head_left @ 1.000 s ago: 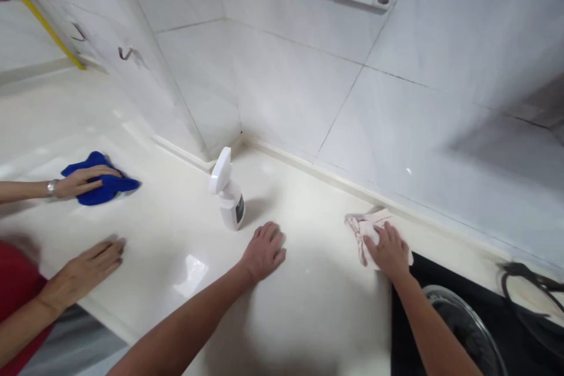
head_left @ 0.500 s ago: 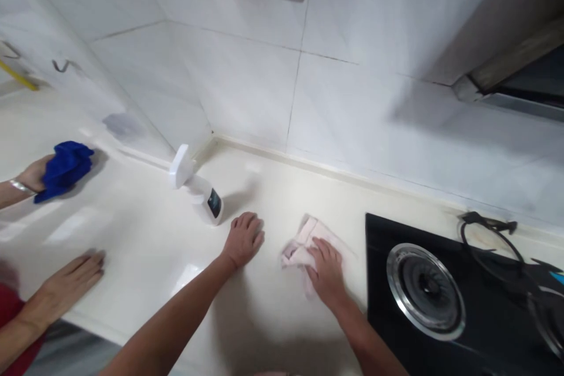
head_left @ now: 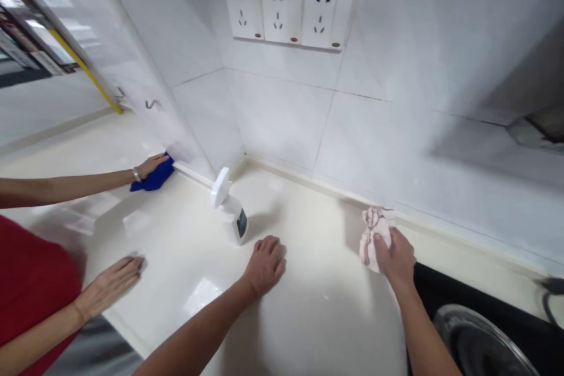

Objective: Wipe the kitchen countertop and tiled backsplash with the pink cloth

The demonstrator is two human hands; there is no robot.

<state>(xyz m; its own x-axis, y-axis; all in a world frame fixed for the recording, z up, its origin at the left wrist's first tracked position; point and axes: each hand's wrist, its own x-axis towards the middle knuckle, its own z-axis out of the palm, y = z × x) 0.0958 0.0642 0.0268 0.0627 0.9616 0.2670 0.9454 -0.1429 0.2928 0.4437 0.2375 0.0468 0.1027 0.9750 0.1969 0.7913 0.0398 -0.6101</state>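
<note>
Pink cloth [head_left: 372, 229]: where are we holding it?

At our 1 o'clock, near the wall, long axis running 12 to 6. We're clenching it in the right hand [head_left: 395, 258]. Left hand [head_left: 265, 267] is lying open, empty, on the countertop [head_left: 321, 311], farther off at the cloth's 9 o'clock.

From where I'm standing, it's a small kitchen corner lined with glossy white marble-look wall tiles [head_left: 273, 117]. A row of three white double power-socket panels [head_left: 282, 10] sits high on the back wall, and a small dark metal wall hook [head_left: 152, 104] juts from the side wall. A cream stone worktop [head_left: 167, 235] runs along both walls, edged by a raised cream upstand [head_left: 299, 183]. A black glass gas hob [head_left: 497, 329] with a steel burner ring [head_left: 476, 335] is set into it. A yellow strip [head_left: 83, 70] slants down at the far left. Light lies soft and even.
</note>
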